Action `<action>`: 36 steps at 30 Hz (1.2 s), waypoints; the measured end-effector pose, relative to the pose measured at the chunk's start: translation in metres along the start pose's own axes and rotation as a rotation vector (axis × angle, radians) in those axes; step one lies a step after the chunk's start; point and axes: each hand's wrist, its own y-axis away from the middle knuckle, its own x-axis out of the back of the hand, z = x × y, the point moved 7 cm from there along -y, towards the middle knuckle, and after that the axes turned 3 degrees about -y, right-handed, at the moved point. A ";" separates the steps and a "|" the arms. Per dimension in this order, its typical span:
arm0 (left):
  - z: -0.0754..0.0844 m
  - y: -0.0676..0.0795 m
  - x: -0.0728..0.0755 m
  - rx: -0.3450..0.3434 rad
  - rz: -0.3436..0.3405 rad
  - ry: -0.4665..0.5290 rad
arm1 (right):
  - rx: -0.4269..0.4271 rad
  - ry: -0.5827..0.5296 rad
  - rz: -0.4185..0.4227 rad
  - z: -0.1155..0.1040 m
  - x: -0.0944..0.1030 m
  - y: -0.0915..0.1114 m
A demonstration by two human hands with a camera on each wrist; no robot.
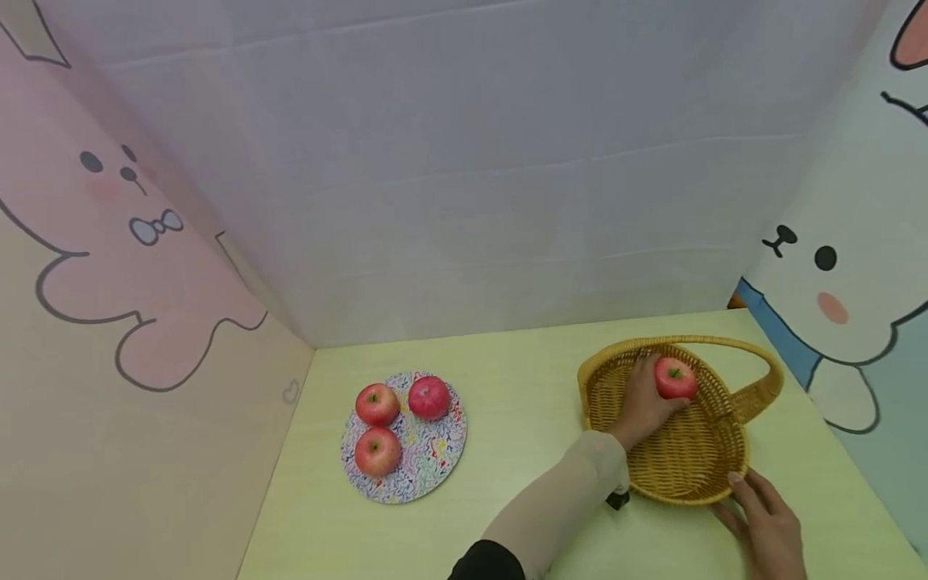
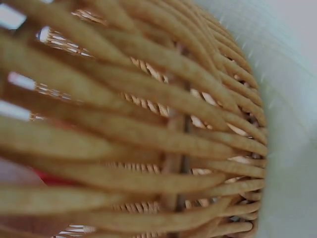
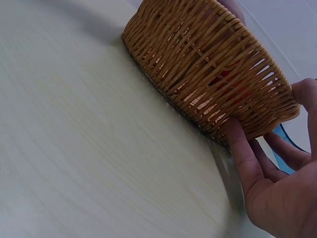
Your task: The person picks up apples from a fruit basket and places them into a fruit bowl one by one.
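Observation:
A red apple [image 1: 675, 377] is inside the yellow-brown wicker basket [image 1: 689, 459], near its far side. My left hand [image 1: 647, 403] reaches over the near left rim and grips this apple, with fingers on its left side and thumb below it. Close-up wicker weave [image 2: 124, 124] fills most of the left wrist view, hiding the left hand's fingers there. At the basket's near right edge my right hand [image 1: 772, 524] holds the rim. In the right wrist view its thumb lies at the rim, and its fingers [image 3: 242, 153] press against the outer wall below.
A round plate with a colourful pattern [image 1: 435, 459] lies on the left of the pale table [image 1: 522, 419]. It bears three red fruits, among them an apple [image 1: 378, 451]. The basket's arched handle [image 1: 754, 354] rises at the back right. Cloth-like walls [image 1: 507, 201] surround the table.

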 end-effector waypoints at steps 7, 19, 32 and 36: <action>-0.006 0.001 0.006 0.044 0.015 -0.013 | 0.022 -0.017 -0.027 -0.001 -0.005 0.002; -0.005 0.001 0.013 0.065 0.014 0.006 | 0.033 -0.095 -0.021 0.001 0.002 0.002; -0.001 0.017 0.031 0.080 0.008 0.173 | 0.043 -0.066 -0.015 -0.002 0.003 0.005; 0.000 0.023 0.039 0.081 -0.002 0.203 | 0.047 -0.050 -0.018 -0.003 -0.002 0.007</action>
